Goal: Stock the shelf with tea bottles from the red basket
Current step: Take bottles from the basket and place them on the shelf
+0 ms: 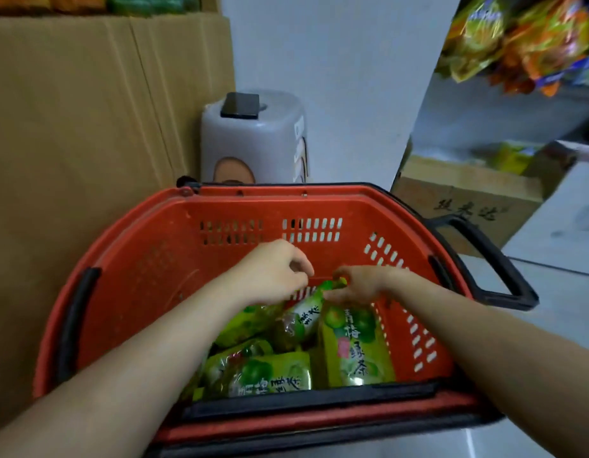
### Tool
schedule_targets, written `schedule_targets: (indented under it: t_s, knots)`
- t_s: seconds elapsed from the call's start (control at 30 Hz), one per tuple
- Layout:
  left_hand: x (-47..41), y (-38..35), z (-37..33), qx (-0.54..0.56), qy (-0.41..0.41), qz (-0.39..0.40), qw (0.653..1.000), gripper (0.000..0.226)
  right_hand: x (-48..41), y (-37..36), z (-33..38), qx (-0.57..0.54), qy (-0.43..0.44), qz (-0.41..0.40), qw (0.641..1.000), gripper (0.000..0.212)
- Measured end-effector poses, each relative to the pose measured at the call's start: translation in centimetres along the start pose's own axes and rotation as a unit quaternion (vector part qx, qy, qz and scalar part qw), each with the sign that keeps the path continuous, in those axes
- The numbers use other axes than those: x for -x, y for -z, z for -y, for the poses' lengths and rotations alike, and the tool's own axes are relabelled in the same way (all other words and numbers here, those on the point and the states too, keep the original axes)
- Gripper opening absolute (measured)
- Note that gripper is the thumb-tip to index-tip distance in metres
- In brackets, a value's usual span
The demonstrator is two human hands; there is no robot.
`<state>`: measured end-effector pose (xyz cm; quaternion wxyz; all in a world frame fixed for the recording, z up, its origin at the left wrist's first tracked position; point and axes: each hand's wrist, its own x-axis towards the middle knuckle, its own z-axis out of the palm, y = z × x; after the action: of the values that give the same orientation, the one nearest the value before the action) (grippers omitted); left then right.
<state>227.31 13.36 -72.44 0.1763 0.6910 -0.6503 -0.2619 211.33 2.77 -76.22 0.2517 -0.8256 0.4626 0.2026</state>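
Observation:
A red basket [131,259] with black handles sits on the floor below me. Several green-labelled tea bottles [273,375] lie in its near half. Both my hands are inside it. My right hand [359,285] closes around the neck of an upright tea bottle [355,345] near the green cap. My left hand [273,269] hovers just left of that cap, fingers curled over the top of a leaning bottle [303,317]; whether it grips that bottle is hidden.
A tall cardboard box [88,110] stands left of the basket. A grey plastic stool [253,140] with a dark phone on top is behind it. At the right is a shelf unit with snack bags [517,38] and a carton [468,200] on the floor.

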Motion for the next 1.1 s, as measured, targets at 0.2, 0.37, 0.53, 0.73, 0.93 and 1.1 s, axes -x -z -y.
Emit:
schedule_targets:
  t_s: [0.2,0.37,0.53,0.73,0.93,1.1]
  knots:
    - [-2.5,-5.3,0.2,-0.059,0.117,0.258,0.957,0.07,-2.4,-1.6,0.8,-0.059,0.018,0.049,0.997,0.057]
    - [-3.1,-8.3,2.1,0.114,0.192,0.252,0.942,0.105,-2.3,-1.6,0.0,-0.071,0.072,-0.029,0.994,0.045]
    - [-3.7,-6.7,2.5,0.248,0.144,0.066,0.956,0.1,-1.2,0.2,-0.3,-0.141,0.162,-0.185,0.959,0.064]
    - [-3.0,-2.0,3.2,0.429,0.11,-0.113,0.889,0.064,0.4,1.7,0.8,-0.505,0.198,-0.129,0.83,0.102]
    - [-2.7,-2.3,5.8,0.535,0.123,0.032,0.835,0.068,-0.1,0.5,1.2,-0.581,0.209,-0.116,0.778,0.05]
    - [-2.0,-5.2,8.6,0.085,0.224,0.363,0.9,0.073,-0.4,0.8,0.3,-0.577,0.198,-0.106,0.786,0.038]
